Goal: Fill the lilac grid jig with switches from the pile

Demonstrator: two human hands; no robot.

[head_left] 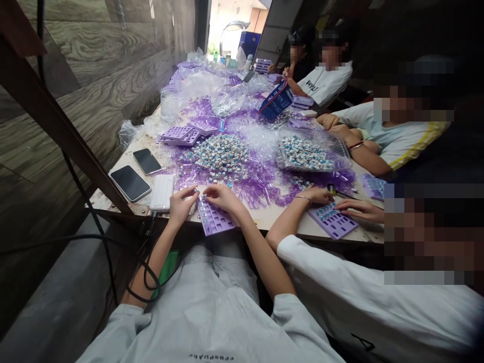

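Observation:
A purple slotted tray (pixel 215 220) lies at the table's front edge, with small clear and white pieces in some slots along its left and far side. My left hand (pixel 183 204) is at the tray's far left corner, thumb and forefinger pinched on a small white-and-blue piece (pixel 196 190). Over the tray's far edge, my right hand (pixel 223 197) has its fingers closed near another small piece, which they mostly hide. Just beyond my hands rises a heap of small white-and-blue pieces (pixel 221 155).
Two phones (pixel 131 182) and a white power bank (pixel 162 193) with a cable lie left. Stacked purple trays (pixel 181 133), loose purple plastic pieces (pixel 257 189) and a bag of pieces (pixel 306 153) cover the table. A co-worker at right handles another tray (pixel 335 222).

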